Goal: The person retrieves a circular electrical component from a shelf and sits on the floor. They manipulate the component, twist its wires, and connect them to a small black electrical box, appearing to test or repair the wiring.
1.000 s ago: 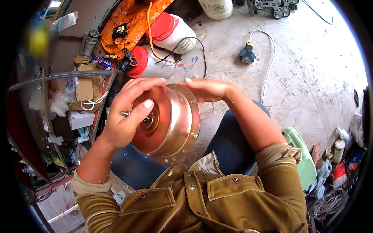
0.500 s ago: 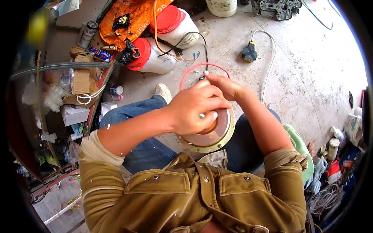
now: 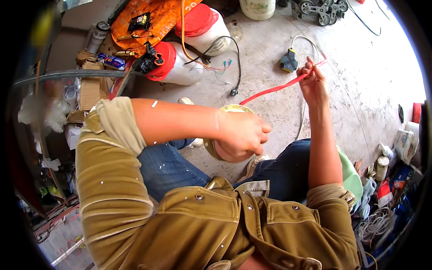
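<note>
We see the left hand [image 3: 240, 132] folded over a round copper-coloured metal disc [image 3: 225, 150], its fingers curled down around the near rim so that the disc is gripped firmly; the disc sits directly beneath the palm, above the person's lap, between the two knees in blue jeans [image 3: 171, 166]. Only the pale upper rim and the lower edge of the disc show around the hand. We see the right hand [image 3: 313, 83] raised and stretched well away from the disc, up and to the right, with its fingers pinched closed on the end of a red strip [image 3: 274, 90]. The strip runs taut in a nearly straight line from that pinch down and leftward to the top rim of the disc, where it meets the metal just beside the left hand. Beneath both hands lies a concrete floor [image 3: 360, 58]. On it, beyond the disc, we note two white tanks with red caps [image 3: 184, 67], an orange cloth [image 3: 157, 18] with small parts lying on it, a black cable [image 3: 231, 54], and a small yellow and blue plug box [image 3: 289, 60] near the right hand.
</note>
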